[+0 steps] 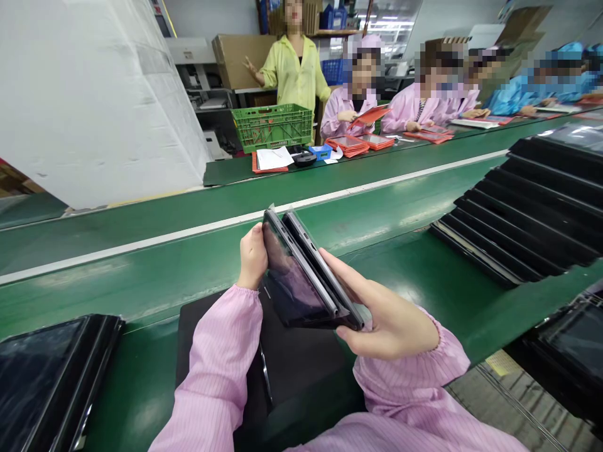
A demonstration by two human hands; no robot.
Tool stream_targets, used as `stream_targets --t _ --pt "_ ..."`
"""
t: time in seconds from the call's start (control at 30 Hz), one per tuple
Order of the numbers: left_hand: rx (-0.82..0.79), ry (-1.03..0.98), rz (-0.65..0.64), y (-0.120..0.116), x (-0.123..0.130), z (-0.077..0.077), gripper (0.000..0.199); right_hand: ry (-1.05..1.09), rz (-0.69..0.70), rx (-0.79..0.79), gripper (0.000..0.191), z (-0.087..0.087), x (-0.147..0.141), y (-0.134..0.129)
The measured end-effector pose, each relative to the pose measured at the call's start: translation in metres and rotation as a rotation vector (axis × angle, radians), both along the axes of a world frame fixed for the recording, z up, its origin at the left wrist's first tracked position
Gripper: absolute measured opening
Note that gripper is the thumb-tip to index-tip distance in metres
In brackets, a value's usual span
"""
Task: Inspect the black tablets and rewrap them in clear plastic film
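Two dark tablets [294,279] are held together, tilted on edge, above the green bench. Their grey side edges face up, with a narrow gap between them, and clear film sticks out at the corners. My left hand [253,256] is closed on the left edge of the tablets. Around their right side my right hand [393,317] is closed, thumb and fingers on opposite faces. Beneath them lies a black mat [308,370] with a thin shiny strip or tool [266,373] on it; I cannot tell which.
A fanned stack of black tablets [532,207] lies at right; another stack [44,376] is at left. More dark panels [575,351] sit low at right. Beyond the conveyor [188,251] stand a green crate [273,129] and seated co-workers with red-edged pieces.
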State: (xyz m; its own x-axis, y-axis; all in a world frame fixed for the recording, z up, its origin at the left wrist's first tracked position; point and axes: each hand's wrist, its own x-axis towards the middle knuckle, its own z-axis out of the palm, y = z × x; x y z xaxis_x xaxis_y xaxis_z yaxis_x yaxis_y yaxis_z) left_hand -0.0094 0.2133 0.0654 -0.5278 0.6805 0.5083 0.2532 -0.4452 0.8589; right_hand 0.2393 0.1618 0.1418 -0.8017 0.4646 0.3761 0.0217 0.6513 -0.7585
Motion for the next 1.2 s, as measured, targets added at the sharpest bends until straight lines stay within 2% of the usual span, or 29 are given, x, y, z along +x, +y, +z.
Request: stream_targets --t 0.37,0.63,0.9,1.2 --pt "0.004 -0.052 -0.029 -0.003 0.005 0.005 0.071 -0.004 0.038 -0.029 0.098 -0.002 0.000 -0.003" --pt "0.030 -0.036 -0.023 -0.003 0.005 0.004 0.070 -0.032 0.093 0.016 0.096 0.002 0.002 -0.005" --pt "0.039 -0.007 -0.019 -0.003 0.003 0.001 0.070 -0.061 0.059 0.062 0.092 0.003 0.005 -0.010" --pt "0.083 -0.004 -0.178 -0.010 0.008 0.005 0.066 -0.009 0.045 0.063 0.082 0.006 0.011 -0.025"
